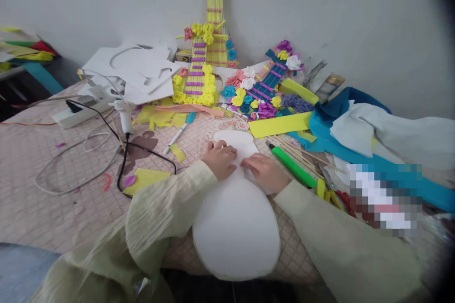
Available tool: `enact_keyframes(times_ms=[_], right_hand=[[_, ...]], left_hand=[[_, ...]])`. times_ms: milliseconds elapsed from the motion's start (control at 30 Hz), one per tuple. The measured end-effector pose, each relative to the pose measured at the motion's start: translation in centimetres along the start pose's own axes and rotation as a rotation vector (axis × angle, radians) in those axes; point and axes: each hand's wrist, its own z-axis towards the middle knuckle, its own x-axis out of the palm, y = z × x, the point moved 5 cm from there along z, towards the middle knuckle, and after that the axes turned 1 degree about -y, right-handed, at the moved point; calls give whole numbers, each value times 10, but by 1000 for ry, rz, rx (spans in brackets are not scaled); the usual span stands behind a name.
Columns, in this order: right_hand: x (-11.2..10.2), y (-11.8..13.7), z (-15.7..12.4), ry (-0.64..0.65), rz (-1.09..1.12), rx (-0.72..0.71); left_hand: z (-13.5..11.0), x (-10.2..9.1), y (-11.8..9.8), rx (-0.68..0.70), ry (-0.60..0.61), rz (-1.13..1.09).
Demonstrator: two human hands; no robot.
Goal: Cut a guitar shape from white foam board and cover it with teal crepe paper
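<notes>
A white pear-shaped board [236,227] with a narrow neck lies in front of me, its rounded end towards my body. My left hand [219,158] rests on the neck's left side, fingers spread and slightly bent. Opposite it, my right hand [266,171] is at the neck's right edge, fingertips drawn together in a pinch. Whatever those fingertips hold is too small or hidden to name. A pale flap shows beneath the right palm. Just right of that hand lies a green cutter-like tool [295,166].
A white glue gun [125,116] with looping cables stands at left by a power strip [80,111]. Decorated paper instruments [195,71] lean at the wall. Yellow crepe paper [280,124], wooden sticks [298,151], scissors [325,177] and blue crepe paper [391,163] lie to the right.
</notes>
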Motion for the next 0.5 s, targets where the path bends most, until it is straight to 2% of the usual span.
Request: enact_keyframes(times_ms=[133,333,433,500], right_hand=[[0,-9,6,-27,1,33],[-2,16,-21,19,124,-55],[0,5,-8,32,69,-34],[0,-8,4,-2,31,7]], left_hand=[[-1,1,2,-11,-9,-2],[0,1,2,-12,10,-11],[0,2,2,-4,22,-11],[0,2,3,-3,21,-9]])
